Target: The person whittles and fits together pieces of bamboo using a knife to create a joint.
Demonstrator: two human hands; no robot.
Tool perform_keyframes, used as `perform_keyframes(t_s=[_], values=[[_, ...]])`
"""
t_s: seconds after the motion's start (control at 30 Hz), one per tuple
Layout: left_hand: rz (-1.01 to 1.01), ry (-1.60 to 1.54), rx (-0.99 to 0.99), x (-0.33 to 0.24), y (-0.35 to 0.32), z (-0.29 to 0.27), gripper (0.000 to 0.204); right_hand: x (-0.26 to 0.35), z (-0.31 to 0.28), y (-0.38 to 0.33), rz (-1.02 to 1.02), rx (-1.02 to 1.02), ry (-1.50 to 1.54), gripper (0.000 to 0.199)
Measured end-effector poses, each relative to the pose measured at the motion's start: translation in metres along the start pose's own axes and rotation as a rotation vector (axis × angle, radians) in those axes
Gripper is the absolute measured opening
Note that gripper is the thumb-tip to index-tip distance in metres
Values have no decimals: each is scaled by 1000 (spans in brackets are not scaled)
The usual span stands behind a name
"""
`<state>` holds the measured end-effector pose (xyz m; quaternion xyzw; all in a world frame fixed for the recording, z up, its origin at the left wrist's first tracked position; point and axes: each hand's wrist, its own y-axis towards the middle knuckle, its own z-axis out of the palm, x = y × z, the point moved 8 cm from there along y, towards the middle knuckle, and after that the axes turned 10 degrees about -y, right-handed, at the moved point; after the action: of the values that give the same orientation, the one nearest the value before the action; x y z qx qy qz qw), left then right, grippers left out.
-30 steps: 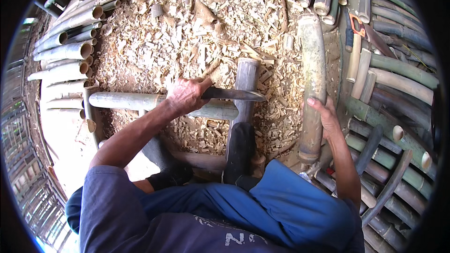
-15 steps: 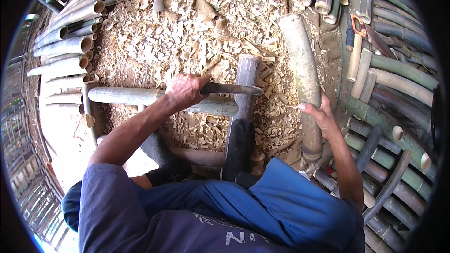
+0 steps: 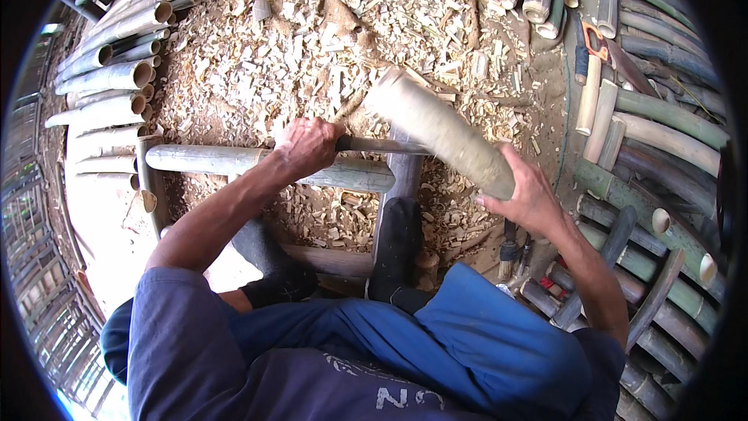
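My left hand (image 3: 306, 146) is closed round the handle of a large knife (image 3: 370, 144), whose blade points right. The blade lies across the upper part of a grey bamboo pole (image 3: 403, 171), which runs from between my feet. My right hand (image 3: 528, 195) grips the lower end of a thick, pale bamboo length (image 3: 444, 129). It slants up to the left, blurred by motion, and its body covers the blade's tip. Whether it touches the blade I cannot tell. Another bamboo pole (image 3: 206, 157) lies crosswise under my left forearm as part of a low frame.
Wood chips (image 3: 304, 54) cover the ground ahead. Cut bamboo lengths (image 3: 117, 76) are stacked at left, with more bamboo (image 3: 670, 117) piled at right. An orange-handled saw (image 3: 597, 43) lies by the right pile. My dark-socked foot (image 3: 401, 242) stands beside the grey pole.
My right hand has swung the pale bamboo length from upright at the right to a leftward slant over the knife's tip. My left hand and the knife stay nearly in place.
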<state>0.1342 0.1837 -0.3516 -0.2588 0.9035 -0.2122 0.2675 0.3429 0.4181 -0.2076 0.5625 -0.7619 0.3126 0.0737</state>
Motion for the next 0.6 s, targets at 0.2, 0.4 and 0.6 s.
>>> perform_keyframes(t_s=[0.2, 0.4, 0.6], values=[[89, -2, 11, -8, 6, -7, 14, -13, 15, 8, -781, -107, -666, 73], [171, 83, -127, -1, -1, -5, 18, 7, 19, 28, -633, 59, -704, 71], [90, -34, -49, -7, 3, -9, 17, -18, 7, 54, -574, -43, -713, 68]])
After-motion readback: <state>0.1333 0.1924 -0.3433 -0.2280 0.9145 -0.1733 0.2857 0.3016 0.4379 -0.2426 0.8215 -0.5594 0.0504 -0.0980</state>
